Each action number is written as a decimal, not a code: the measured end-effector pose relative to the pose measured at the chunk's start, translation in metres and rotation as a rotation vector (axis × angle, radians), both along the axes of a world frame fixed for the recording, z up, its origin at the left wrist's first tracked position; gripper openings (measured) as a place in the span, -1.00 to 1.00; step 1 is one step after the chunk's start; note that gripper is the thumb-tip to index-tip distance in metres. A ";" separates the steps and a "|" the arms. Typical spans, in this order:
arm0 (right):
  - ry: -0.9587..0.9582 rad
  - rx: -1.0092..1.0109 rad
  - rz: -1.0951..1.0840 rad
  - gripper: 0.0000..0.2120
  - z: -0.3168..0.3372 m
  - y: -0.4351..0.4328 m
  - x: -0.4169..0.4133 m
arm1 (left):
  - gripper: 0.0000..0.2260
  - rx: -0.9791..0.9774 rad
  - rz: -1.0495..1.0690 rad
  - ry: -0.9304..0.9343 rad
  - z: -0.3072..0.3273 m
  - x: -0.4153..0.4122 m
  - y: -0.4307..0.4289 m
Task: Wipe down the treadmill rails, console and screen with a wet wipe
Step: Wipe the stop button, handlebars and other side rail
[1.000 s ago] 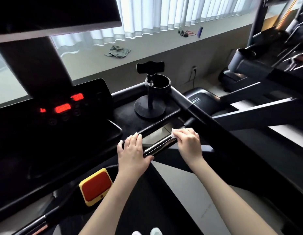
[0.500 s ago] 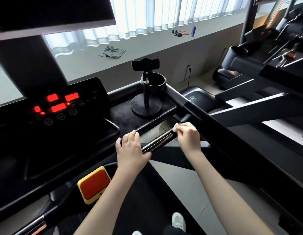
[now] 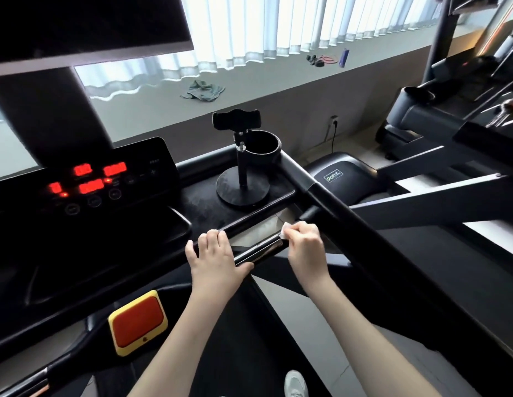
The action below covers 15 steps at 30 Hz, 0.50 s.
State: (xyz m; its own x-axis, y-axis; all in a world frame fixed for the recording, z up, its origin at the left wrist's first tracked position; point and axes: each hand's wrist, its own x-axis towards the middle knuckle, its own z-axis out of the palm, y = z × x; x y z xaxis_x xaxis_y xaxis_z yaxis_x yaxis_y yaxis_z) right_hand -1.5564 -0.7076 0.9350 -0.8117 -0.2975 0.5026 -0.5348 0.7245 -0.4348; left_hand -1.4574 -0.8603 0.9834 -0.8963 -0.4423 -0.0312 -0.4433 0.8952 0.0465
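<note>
The right hand (image 3: 305,250) has its fingers curled tight around one white wipe (image 3: 284,230) and presses it on the right end of the shiny bar (image 3: 261,250), where the bar meets the right rail (image 3: 349,222). Only a small corner of the wipe shows past the fingertips. The left hand (image 3: 218,262) holds the bar's left end. Its four fingers lie close together and bend over the console's near edge, and the thumb hooks against the bar's near side.

The console (image 3: 152,179) sits at left and shows four red readouts, all too blurred to read. Below them is a row of round buttons, at least three. A line of small white lettering at the console's top right cannot be read either. One dark screen (image 3: 86,24) hangs above, far left. Near left is one red stop button (image 3: 137,322) in a yellow frame, with a small mark under it that is too small to make out.

On the tray right of the console stand one phone stand (image 3: 242,167) and, touching it behind, one cup holder (image 3: 263,150). Beyond the rail, the motor cover carries one green logo (image 3: 333,175) whose letters are unreadable.

On the far sill lie one grey-green cloth (image 3: 203,90) and one blue bottle (image 3: 344,57). A second treadmill (image 3: 421,118) stands far right. One pale shoe (image 3: 296,382) shows at the near edge.
</note>
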 end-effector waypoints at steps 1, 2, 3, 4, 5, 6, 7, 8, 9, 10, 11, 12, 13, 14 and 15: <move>0.014 0.035 0.043 -0.77 0.001 0.003 -0.004 | -0.19 0.010 0.008 -0.002 0.000 -0.002 0.001; 0.023 0.066 0.046 -0.76 0.002 0.007 -0.012 | -0.19 0.024 0.011 -0.006 0.001 -0.004 0.002; 0.032 0.084 0.027 -0.74 0.001 0.010 -0.021 | -0.19 0.036 0.012 -0.008 0.000 -0.005 0.003; 0.040 0.087 0.000 -0.73 0.002 0.011 -0.028 | -0.18 0.047 0.012 -0.007 0.000 -0.006 0.004; 0.045 0.088 -0.017 -0.73 0.003 0.011 -0.031 | -0.17 0.055 0.012 -0.004 -0.001 -0.007 0.005; 0.036 0.091 -0.013 -0.73 0.003 0.009 -0.029 | -0.16 0.062 0.011 0.000 -0.001 -0.007 0.006; 0.020 0.087 0.020 -0.74 0.002 0.008 -0.026 | -0.16 0.070 0.011 0.004 -0.002 -0.008 0.007; 0.002 0.077 0.078 -0.75 0.002 0.008 -0.022 | -0.15 0.076 0.015 0.010 -0.002 -0.009 0.008; -0.003 0.067 0.145 -0.76 0.002 0.010 -0.019 | -0.15 0.078 0.017 0.016 -0.003 -0.010 0.009; 0.000 0.064 0.197 -0.76 0.004 0.014 -0.020 | -0.14 0.080 0.020 0.021 -0.003 -0.013 0.010; -0.001 0.064 0.220 -0.77 0.009 0.018 -0.023 | -0.13 0.080 0.018 0.022 -0.003 -0.014 0.010; 0.005 0.054 0.207 -0.77 0.014 0.022 -0.029 | -0.13 0.082 0.017 0.023 -0.003 -0.016 0.010; 0.022 0.029 0.164 -0.78 0.019 0.027 -0.038 | -0.12 0.088 0.018 0.022 -0.003 -0.019 0.012; 0.037 0.008 0.113 -0.79 0.023 0.030 -0.046 | -0.12 0.095 0.021 0.024 -0.003 -0.021 0.014; 0.049 0.001 0.077 -0.79 0.026 0.032 -0.054 | -0.12 0.102 0.024 0.029 -0.003 -0.023 0.015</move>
